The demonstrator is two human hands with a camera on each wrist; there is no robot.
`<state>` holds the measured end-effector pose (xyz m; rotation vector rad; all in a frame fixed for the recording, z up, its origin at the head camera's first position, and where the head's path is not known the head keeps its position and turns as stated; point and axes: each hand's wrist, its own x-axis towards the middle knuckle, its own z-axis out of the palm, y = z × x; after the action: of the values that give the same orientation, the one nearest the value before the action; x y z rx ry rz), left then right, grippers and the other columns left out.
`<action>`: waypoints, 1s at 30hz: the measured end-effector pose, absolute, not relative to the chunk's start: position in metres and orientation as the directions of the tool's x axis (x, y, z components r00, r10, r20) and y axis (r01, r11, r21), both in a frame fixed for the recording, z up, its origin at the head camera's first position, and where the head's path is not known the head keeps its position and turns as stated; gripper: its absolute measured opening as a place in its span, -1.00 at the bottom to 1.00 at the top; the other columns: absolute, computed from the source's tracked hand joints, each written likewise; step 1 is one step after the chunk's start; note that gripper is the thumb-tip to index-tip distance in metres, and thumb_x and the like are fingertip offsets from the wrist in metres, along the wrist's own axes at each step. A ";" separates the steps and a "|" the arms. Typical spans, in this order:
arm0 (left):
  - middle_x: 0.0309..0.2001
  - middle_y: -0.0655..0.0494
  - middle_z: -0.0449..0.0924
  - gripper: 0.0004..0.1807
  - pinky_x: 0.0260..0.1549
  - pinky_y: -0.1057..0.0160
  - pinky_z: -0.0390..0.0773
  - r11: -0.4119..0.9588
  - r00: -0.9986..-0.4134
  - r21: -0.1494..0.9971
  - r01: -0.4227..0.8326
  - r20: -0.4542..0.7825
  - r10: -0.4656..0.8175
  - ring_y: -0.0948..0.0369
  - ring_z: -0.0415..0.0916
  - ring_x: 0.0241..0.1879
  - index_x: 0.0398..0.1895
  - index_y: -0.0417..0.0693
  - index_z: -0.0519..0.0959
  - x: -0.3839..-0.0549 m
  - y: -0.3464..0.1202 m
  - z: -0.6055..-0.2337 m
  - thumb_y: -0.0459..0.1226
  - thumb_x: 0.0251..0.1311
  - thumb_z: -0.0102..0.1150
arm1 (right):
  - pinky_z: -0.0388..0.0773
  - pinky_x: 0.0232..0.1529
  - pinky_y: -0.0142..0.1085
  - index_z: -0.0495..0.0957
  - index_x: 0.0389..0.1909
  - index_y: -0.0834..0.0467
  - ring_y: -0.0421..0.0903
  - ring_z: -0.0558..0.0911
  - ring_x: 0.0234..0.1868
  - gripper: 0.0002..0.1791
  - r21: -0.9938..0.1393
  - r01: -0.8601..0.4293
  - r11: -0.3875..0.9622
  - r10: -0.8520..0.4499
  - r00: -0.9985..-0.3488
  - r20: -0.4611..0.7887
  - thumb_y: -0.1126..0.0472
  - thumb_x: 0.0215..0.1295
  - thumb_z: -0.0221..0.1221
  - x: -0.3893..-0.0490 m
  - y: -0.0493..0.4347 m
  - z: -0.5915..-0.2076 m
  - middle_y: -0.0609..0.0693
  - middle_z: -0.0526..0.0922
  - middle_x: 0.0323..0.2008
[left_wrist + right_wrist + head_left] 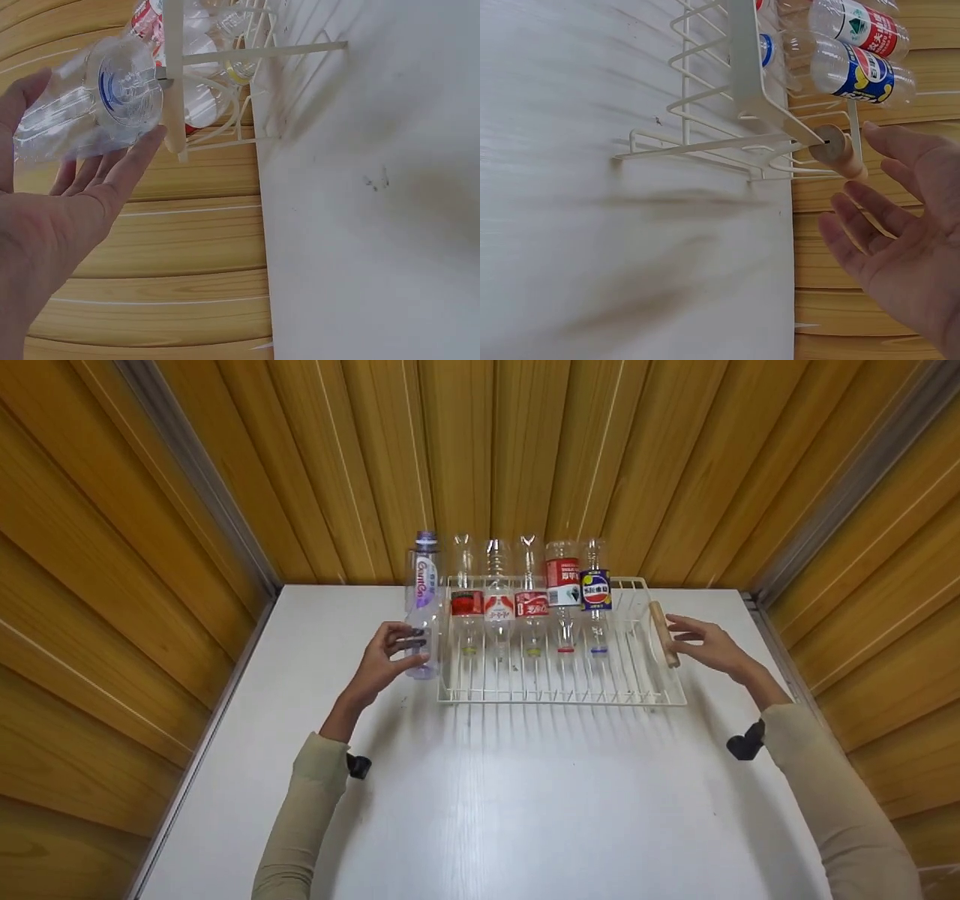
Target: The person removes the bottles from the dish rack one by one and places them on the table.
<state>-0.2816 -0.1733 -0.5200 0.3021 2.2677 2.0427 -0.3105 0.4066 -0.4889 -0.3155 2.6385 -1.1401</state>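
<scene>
My left hand holds a clear plastic bottle with a purple label and cap beside the rack's left side. Its purple cap points up, and its round base shows from below in the left wrist view, close to the wooden handle. My thumb lies on one side of the bottle and my fingers on the other. At the white wire rack's right side, my right hand is spread beside the other wooden handle, thumb tip close to it, nothing held.
Several clear plastic bottles stand cap-down in a row in the rack, among them one with a blue label and one with a red-and-white label. The white table meets a wood-panelled wall behind the rack.
</scene>
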 end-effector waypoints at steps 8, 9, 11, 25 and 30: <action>0.40 -0.15 0.35 -0.10 0.41 -0.16 0.36 0.013 -0.998 0.999 0.033 0.032 0.061 -0.10 0.36 0.41 0.49 -0.01 0.11 -0.290 -0.184 -0.534 -0.34 0.16 0.45 | 0.36 0.33 0.36 0.07 0.59 0.26 0.45 0.38 0.39 -0.26 -0.725 -0.100 0.682 -0.311 -0.936 -0.164 0.08 0.56 0.10 -0.306 0.410 -0.490 0.47 0.32 0.43; 0.41 -0.15 0.34 -0.05 0.42 -0.18 0.35 0.016 -0.998 0.999 0.028 0.028 0.055 -0.10 0.35 0.42 0.53 0.02 0.09 -0.291 -0.185 -0.535 -0.34 0.16 0.45 | 0.36 0.32 0.36 0.08 0.59 0.25 0.45 0.39 0.38 -0.27 -0.723 -0.100 0.683 -0.314 -0.935 -0.168 0.08 0.56 0.09 -0.306 0.410 -0.491 0.47 0.32 0.42; 0.42 -0.15 0.32 -0.01 0.43 -0.20 0.32 0.024 -0.999 0.999 0.022 0.021 0.048 -0.10 0.32 0.43 0.58 0.07 0.07 -0.292 -0.187 -0.538 -0.33 0.16 0.45 | 0.37 0.32 0.35 0.08 0.59 0.25 0.45 0.39 0.38 -0.27 -0.717 -0.100 0.690 -0.316 -0.932 -0.174 0.07 0.56 0.09 -0.305 0.410 -0.491 0.47 0.32 0.43; 0.40 -0.11 0.37 -0.03 0.45 -0.05 0.35 0.126 -0.999 0.992 0.026 0.029 -0.025 -0.10 0.37 0.41 0.55 0.15 0.20 -0.309 -0.179 -0.567 -0.38 0.10 0.49 | 0.39 0.35 0.28 0.04 0.61 0.21 0.43 0.41 0.38 -0.27 -0.727 -0.052 0.685 -0.311 -0.923 -0.227 0.03 0.58 0.05 -0.306 0.410 -0.494 0.47 0.28 0.45; 0.39 -0.19 0.40 -0.04 0.41 -0.12 0.37 0.126 -0.998 0.991 0.051 0.054 -0.025 -0.12 0.38 0.39 0.53 0.03 0.21 -0.317 -0.175 -0.574 -0.41 0.07 0.50 | 0.41 0.34 0.25 0.01 0.62 0.21 0.40 0.45 0.35 -0.27 -0.749 -0.058 0.660 -0.330 -0.918 -0.219 0.04 0.60 0.02 -0.302 0.413 -0.496 0.47 0.34 0.41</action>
<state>-0.3172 -0.1751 -0.5743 0.0279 2.3991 2.1158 -0.3022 0.4125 -0.4959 -0.3084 2.5415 -1.1300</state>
